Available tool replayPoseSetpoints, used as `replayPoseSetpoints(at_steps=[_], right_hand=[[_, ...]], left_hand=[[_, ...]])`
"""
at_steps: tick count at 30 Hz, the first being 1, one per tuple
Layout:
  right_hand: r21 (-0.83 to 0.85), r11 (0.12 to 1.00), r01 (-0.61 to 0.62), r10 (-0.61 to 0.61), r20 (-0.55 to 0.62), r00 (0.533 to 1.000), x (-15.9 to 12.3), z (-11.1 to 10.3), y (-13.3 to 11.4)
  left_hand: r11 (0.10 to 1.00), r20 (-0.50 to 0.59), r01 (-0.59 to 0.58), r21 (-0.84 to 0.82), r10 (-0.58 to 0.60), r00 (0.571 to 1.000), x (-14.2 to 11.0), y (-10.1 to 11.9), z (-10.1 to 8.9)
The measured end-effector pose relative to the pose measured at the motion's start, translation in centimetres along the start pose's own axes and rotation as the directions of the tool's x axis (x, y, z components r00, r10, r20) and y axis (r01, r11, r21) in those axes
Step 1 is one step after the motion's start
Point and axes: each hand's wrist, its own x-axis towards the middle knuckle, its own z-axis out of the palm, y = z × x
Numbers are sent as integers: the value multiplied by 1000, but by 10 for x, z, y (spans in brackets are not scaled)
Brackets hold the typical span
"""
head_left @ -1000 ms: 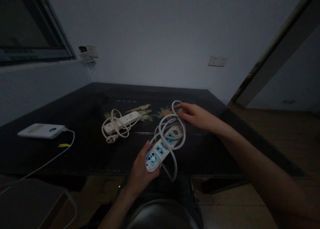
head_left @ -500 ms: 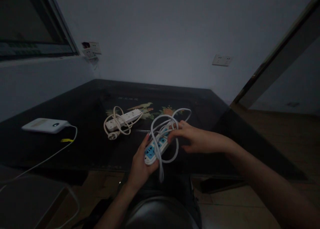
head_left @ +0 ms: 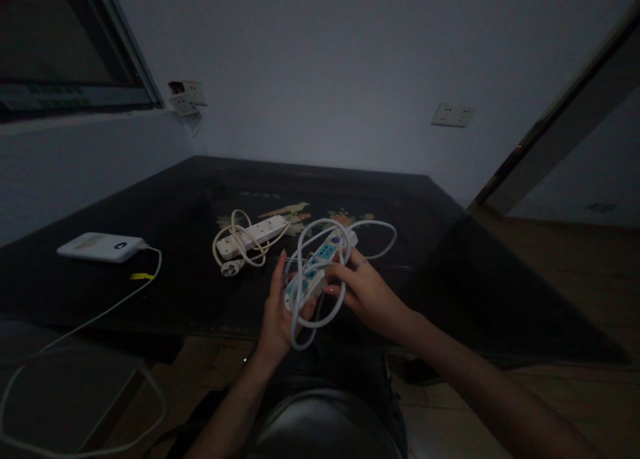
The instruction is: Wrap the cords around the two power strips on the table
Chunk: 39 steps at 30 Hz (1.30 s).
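While L fingers (head_left: 279, 275) grip pwr strip (head_left: 327, 251), R fingers (head_left: 344, 273) curl at R edge, grip unclear.

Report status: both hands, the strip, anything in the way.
Left hand and right hand on blue-socketed power strip. Its cord loops across the sockets. Second strip lies beside, on the table.

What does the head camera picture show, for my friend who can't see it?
Two hands, left and right, hold a white power strip with blue sockets, its pale cord looping around it. Behind, on a dark table, lie another power strip and, far left, a white device with a cable.
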Motion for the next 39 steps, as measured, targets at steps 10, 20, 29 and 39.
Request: replayPoseSetpoints(at_steps=[10,20,29,39], right_hand=[[322,946,-43,121,-226,967,-13,16,10],[354,935,19,51,-189,981,-32,15,28],[523,844,-120,153,-21,988,-34,13,34],[803,559,-206,244,78,967,-52,15,46]], left_hand=[[996,-49,8,-89,-12,999,8,1,3],[954,-127,98,-283,-139,982,9,0,6],[941,-216,16,-337,-94,972,2,1,7],[927,-301,-38,-373,-82,950,6,4,3]])
